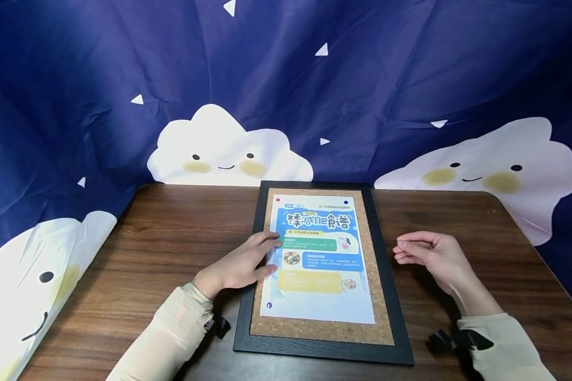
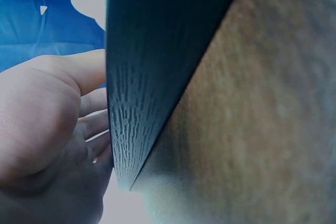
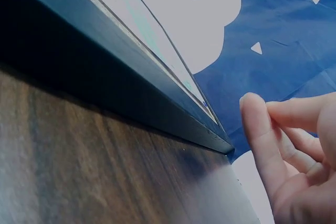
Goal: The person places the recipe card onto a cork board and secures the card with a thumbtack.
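A printed paper poster [image 1: 321,307] lies on a cork board [image 1: 321,330] in a black frame [image 1: 331,349]. A red pin [image 1: 278,199] and a blue pin [image 1: 346,202] sit in its top corners, and a purple pin [image 1: 269,305] at its lower left. My left hand [image 1: 245,263] reaches over the frame's left side, its fairly straight fingers resting on the poster's left edge. Right of the frame, my right hand [image 1: 434,259] is held apart from it. Its thumb meets the index finger [image 3: 257,124], the other fingers curl behind, and nothing shows between them.
The framed board lies on a brown wooden table [image 1: 186,222]. Behind it hangs a blue curtain [image 1: 276,63] printed with white clouds and triangles. Black straps circle both wrists, one [image 1: 457,340] near the frame's lower right corner.
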`<action>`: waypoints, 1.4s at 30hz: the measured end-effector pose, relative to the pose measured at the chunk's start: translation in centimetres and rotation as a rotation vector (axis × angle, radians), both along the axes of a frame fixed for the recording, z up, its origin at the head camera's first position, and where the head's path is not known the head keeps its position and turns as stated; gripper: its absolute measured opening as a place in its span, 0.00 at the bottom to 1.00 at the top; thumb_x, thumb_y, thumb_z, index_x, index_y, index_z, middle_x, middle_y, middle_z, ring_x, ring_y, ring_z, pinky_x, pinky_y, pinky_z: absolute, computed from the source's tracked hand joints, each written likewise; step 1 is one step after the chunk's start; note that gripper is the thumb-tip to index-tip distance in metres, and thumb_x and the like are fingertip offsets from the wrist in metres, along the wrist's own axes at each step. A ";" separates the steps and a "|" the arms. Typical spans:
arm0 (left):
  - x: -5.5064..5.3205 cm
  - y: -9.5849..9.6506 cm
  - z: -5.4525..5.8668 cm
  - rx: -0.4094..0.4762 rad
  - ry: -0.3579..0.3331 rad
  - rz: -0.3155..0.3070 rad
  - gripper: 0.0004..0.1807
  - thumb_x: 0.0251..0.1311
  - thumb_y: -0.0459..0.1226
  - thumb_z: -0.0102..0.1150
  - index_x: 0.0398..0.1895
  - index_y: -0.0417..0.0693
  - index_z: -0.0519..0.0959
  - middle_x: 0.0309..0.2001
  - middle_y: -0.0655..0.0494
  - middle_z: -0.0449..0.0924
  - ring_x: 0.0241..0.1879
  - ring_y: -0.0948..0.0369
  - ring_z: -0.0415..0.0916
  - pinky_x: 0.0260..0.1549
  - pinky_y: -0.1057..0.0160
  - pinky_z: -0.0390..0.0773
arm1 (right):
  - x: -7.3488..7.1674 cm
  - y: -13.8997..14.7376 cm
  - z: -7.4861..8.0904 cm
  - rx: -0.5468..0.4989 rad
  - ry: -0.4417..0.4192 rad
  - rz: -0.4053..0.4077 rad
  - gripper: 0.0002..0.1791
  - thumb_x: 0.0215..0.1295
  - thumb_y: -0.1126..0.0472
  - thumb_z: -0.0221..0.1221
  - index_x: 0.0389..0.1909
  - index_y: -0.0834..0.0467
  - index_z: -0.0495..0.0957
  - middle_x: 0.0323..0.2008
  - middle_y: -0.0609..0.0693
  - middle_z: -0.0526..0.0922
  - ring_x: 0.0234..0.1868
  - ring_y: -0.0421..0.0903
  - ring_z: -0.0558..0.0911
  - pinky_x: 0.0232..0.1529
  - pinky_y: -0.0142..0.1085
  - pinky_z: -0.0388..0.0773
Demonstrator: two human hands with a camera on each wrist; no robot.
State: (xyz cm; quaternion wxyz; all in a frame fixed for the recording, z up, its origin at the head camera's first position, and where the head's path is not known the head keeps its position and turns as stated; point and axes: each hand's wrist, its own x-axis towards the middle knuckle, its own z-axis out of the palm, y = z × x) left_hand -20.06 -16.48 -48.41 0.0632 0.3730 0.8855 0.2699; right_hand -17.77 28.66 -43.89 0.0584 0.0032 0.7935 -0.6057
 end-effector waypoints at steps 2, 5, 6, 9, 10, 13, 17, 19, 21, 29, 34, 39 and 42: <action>-0.3 -0.1 -0.7 0.005 0.002 0.008 0.34 0.82 0.51 0.55 0.80 0.40 0.68 0.83 0.44 0.58 0.82 0.45 0.57 0.74 0.44 0.71 | 0.1 -0.2 0.0 -0.011 0.010 0.002 0.14 0.78 0.72 0.59 0.56 0.79 0.80 0.34 0.42 0.93 0.36 0.41 0.93 0.40 0.36 0.91; -0.4 -0.1 -1.0 0.003 0.001 0.017 0.33 0.82 0.50 0.56 0.80 0.41 0.68 0.84 0.45 0.58 0.82 0.45 0.57 0.74 0.43 0.71 | 0.3 -0.6 0.1 -0.013 0.032 0.004 0.13 0.77 0.74 0.59 0.55 0.80 0.80 0.34 0.43 0.92 0.35 0.41 0.93 0.39 0.37 0.91; -0.4 -0.1 -1.0 0.006 -0.003 0.020 0.33 0.82 0.50 0.56 0.80 0.41 0.68 0.84 0.45 0.58 0.82 0.46 0.57 0.74 0.43 0.70 | 0.4 -0.7 0.1 -0.008 0.038 0.001 0.13 0.77 0.74 0.59 0.55 0.80 0.80 0.33 0.43 0.92 0.34 0.42 0.93 0.39 0.37 0.91; -0.3 0.0 -0.7 0.006 -0.005 0.021 0.33 0.82 0.49 0.57 0.80 0.40 0.68 0.83 0.45 0.59 0.82 0.46 0.57 0.74 0.43 0.71 | 0.6 -1.1 0.2 0.027 0.050 -0.004 0.14 0.77 0.74 0.59 0.56 0.81 0.79 0.33 0.43 0.92 0.34 0.41 0.92 0.39 0.37 0.91; -0.4 0.0 -0.7 0.007 -0.005 0.022 0.33 0.82 0.49 0.57 0.80 0.41 0.69 0.83 0.46 0.59 0.82 0.46 0.57 0.74 0.43 0.71 | 0.7 -1.2 0.3 0.037 0.053 -0.005 0.14 0.78 0.74 0.59 0.57 0.81 0.78 0.33 0.43 0.92 0.34 0.41 0.92 0.39 0.37 0.91; -0.8 -0.1 -1.5 -0.005 0.008 0.029 0.34 0.81 0.51 0.57 0.80 0.42 0.69 0.83 0.47 0.59 0.82 0.47 0.57 0.75 0.44 0.71 | 0.8 -1.6 0.5 0.053 0.045 -0.011 0.15 0.78 0.74 0.58 0.58 0.81 0.78 0.33 0.43 0.92 0.33 0.41 0.92 0.40 0.37 0.91; -0.2 0.1 0.0 -0.006 -0.011 0.018 0.34 0.81 0.49 0.58 0.79 0.37 0.68 0.83 0.43 0.59 0.82 0.44 0.57 0.75 0.43 0.70 | 0.8 -1.9 0.6 0.050 0.022 0.004 0.16 0.79 0.73 0.58 0.60 0.80 0.78 0.35 0.44 0.92 0.35 0.42 0.92 0.41 0.37 0.91; 0.2 0.2 0.9 -0.005 -0.007 0.009 0.33 0.82 0.46 0.57 0.79 0.35 0.68 0.82 0.39 0.60 0.81 0.42 0.58 0.74 0.43 0.71 | 0.7 -2.0 0.6 0.038 0.008 0.016 0.16 0.79 0.73 0.58 0.60 0.80 0.78 0.35 0.44 0.92 0.36 0.42 0.93 0.42 0.37 0.91; 0.6 0.4 1.8 -0.006 -0.026 0.007 0.32 0.82 0.44 0.57 0.78 0.33 0.68 0.82 0.38 0.60 0.81 0.42 0.57 0.74 0.43 0.71 | 0.8 -2.0 0.6 0.028 -0.006 0.030 0.16 0.79 0.72 0.58 0.60 0.80 0.77 0.36 0.45 0.92 0.36 0.43 0.93 0.42 0.38 0.91; 0.0 0.2 0.2 0.006 -0.051 0.033 0.33 0.81 0.46 0.58 0.80 0.39 0.68 0.84 0.46 0.58 0.83 0.46 0.56 0.76 0.42 0.69 | 1.4 -2.5 0.7 -0.007 0.055 0.095 0.14 0.77 0.74 0.60 0.55 0.83 0.78 0.33 0.47 0.93 0.33 0.46 0.93 0.39 0.39 0.91; -0.2 0.0 -0.3 -0.003 -0.008 0.017 0.33 0.82 0.49 0.57 0.81 0.40 0.67 0.84 0.46 0.58 0.83 0.47 0.55 0.76 0.44 0.69 | 1.8 -3.1 1.0 -0.012 0.081 0.129 0.13 0.76 0.73 0.61 0.51 0.82 0.80 0.32 0.47 0.92 0.31 0.46 0.92 0.36 0.39 0.91; -0.5 -0.1 -1.0 0.016 -0.020 0.015 0.33 0.81 0.50 0.58 0.80 0.41 0.68 0.84 0.46 0.58 0.83 0.46 0.56 0.75 0.43 0.69 | 2.2 -3.7 1.4 -0.023 0.084 0.146 0.10 0.75 0.74 0.61 0.49 0.80 0.82 0.31 0.49 0.92 0.30 0.45 0.91 0.34 0.39 0.90; -0.7 -0.2 -1.6 0.016 -0.010 0.025 0.33 0.81 0.49 0.58 0.80 0.42 0.69 0.84 0.49 0.58 0.83 0.48 0.56 0.76 0.44 0.69 | 2.4 -4.0 1.7 -0.023 0.091 0.146 0.08 0.75 0.76 0.60 0.47 0.78 0.83 0.31 0.50 0.92 0.29 0.45 0.91 0.34 0.39 0.90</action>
